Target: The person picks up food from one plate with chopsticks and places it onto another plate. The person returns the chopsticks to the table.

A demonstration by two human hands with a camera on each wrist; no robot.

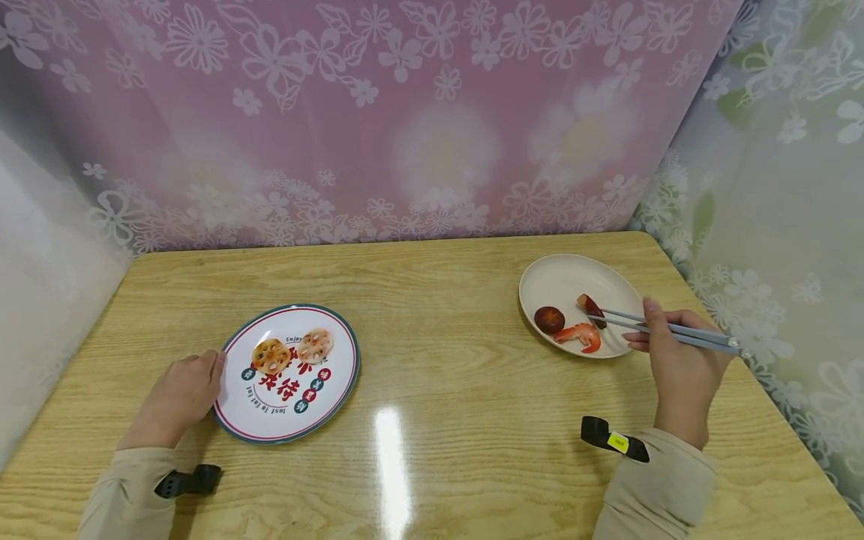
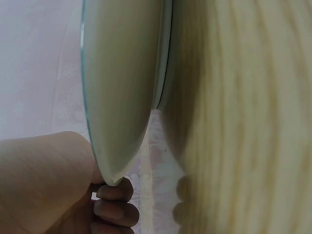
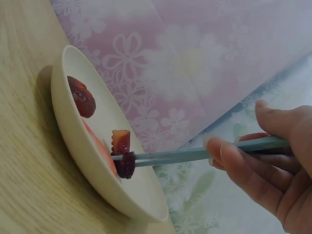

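My left hand (image 1: 181, 391) grips the left rim of a white plate (image 1: 232, 409) with a blue-green edge and red lettering; in the left wrist view its fingers (image 2: 116, 210) curl under the rim. Two lotus root slices, one browned (image 1: 271, 357) and one pale (image 1: 316, 346), lie on that plate. My right hand (image 1: 688, 367) holds a pair of grey-blue chopsticks (image 1: 702, 335). Their tips pinch a dark red-brown food piece (image 3: 122, 151) over the cream plate (image 1: 560, 274). A round brown mushroom cap (image 1: 550, 320) and an orange shrimp (image 1: 582, 337) lie on the cream plate.
Both plates stand on a wood-grain table (image 1: 432, 315), far apart from each other. Behind it hangs a pink flowered curtain (image 1: 405, 135), and a pale flowered one (image 1: 776, 225) borders the right side. Each wrist wears a black camera strap.
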